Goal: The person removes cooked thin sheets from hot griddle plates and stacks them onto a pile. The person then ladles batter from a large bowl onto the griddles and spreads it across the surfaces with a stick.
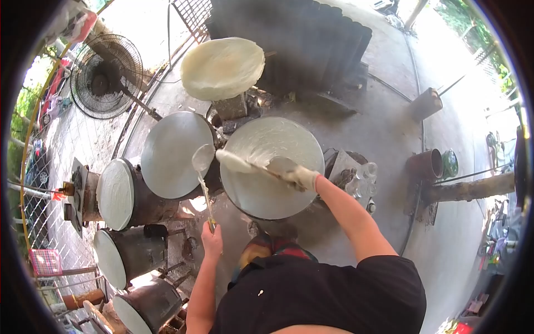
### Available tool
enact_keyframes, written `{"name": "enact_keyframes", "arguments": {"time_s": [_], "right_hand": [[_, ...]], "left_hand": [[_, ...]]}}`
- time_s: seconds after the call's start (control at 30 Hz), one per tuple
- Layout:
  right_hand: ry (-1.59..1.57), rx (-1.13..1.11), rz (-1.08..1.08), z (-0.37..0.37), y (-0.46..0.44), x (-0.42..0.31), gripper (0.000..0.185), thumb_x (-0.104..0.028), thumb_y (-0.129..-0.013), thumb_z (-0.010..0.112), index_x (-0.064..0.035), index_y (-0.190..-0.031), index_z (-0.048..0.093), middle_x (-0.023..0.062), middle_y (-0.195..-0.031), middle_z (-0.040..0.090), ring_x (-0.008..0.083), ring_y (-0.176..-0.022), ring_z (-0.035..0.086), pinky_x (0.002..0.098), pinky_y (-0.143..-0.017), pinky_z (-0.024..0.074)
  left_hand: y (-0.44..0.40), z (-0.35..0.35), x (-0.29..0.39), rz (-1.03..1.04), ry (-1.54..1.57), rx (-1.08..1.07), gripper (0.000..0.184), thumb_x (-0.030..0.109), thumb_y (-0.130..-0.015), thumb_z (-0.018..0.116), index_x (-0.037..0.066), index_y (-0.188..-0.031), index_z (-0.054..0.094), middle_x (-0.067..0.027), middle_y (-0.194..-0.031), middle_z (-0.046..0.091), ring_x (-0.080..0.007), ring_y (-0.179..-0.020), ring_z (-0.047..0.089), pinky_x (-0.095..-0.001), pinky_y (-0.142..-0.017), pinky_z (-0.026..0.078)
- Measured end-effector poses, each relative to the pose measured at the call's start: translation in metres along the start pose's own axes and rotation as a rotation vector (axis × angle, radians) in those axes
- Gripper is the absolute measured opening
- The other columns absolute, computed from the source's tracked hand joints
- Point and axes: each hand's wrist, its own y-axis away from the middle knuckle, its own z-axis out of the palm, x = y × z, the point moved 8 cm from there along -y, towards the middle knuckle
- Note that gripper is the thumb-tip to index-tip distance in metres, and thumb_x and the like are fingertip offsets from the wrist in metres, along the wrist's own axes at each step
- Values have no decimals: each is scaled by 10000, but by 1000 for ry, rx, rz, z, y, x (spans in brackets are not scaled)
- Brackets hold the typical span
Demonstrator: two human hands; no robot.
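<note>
My left hand point(212, 240) is closed around the handle of a ladle point(203, 158). The ladle's pale, batter-smeared bowl is raised at the gap between two round griddles. My right hand point(305, 178), in a whitish glove, grips a long-handled spreader point(235, 161) whose blurred white head is over the left part of the large griddle point(261, 195). White batter point(267, 136) coats the griddle's far side in streaks. A grey flat shape beside the glove is too blurred to identify.
To the left stand another griddle point(175, 153) and several drum stoves with pale round tops point(115, 195). A pale round sheet point(222, 68) rests beyond the griddles. A fan point(105, 77) stands far left. Glass jars point(364, 181) are right of the griddle, with a rusty can point(425, 165) further off.
</note>
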Motion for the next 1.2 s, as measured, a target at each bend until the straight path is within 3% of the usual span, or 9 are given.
{"name": "enact_keyframes", "arguments": {"time_s": [0.13,0.17,0.3,0.4,0.63,0.8,0.93,1.07,1.2], "right_hand": [[-131,-55,-32,-41,6,78,375,-365,-847,656,-56,-1058,665,21,-653,543,97,-480,464,265,-402,358],[167,92,69,-60,-5,76,343,-354,-866,615,-105,-1095,675,22,-659,574,87,-510,501,260,-406,380],[-237,336,-204,-69,-12,26,370,-346,-845,652,-110,-1129,674,4,-652,572,91,-473,460,248,-411,360],[96,-66,8,4,0,20,350,-332,-845,654,-128,-1129,677,-12,-647,566,83,-443,426,241,-398,339],[-265,305,-107,-65,7,42,298,-308,-859,642,-126,-1090,690,-20,-638,560,66,-449,430,233,-406,343],[139,-115,-48,-1,28,54,359,-383,-839,673,-98,-1056,684,-1,-651,563,85,-457,446,270,-403,358],[-267,291,-4,-34,39,81,370,-398,-847,668,-122,-1093,672,0,-638,553,83,-446,436,275,-381,336],[-91,55,-65,20,33,116,371,-350,-861,650,-141,-1167,632,1,-640,562,83,-434,424,263,-373,319],[-540,72,-89,68,99,156,342,-290,-904,609,-172,-1224,572,-14,-619,504,83,-421,389,256,-368,284]], "left_hand": [[46,17,2,-22,-306,-68,194,122,-873,552,10,-1025,508,-240,-821,603,-446,-764,588,-487,-650,449],[60,17,-3,-6,-362,-72,198,122,-872,549,14,-1033,507,-238,-823,605,-446,-762,590,-493,-649,453],[110,19,-5,38,-481,-94,213,124,-867,541,34,-1057,508,-237,-851,616,-445,-777,599,-506,-655,472],[136,17,-9,46,-520,-106,215,119,-865,540,42,-1064,511,-231,-857,618,-441,-780,603,-502,-657,477],[160,28,-6,60,-512,-81,210,111,-863,540,39,-1059,514,-235,-864,613,-442,-791,597,-501,-667,476],[167,29,4,70,-502,-100,200,106,-864,537,34,-1048,511,-237,-858,611,-449,-800,589,-508,-672,468],[165,20,-5,81,-484,-132,178,105,-866,537,32,-1025,504,-237,-853,610,-452,-804,583,-511,-676,461],[154,8,-10,189,-438,-179,195,82,-852,561,15,-1028,513,-245,-852,600,-438,-806,589,-482,-663,460],[141,-23,-6,355,-297,-204,213,91,-868,566,-10,-1051,524,-226,-815,589,-418,-763,584,-437,-646,462]]}}
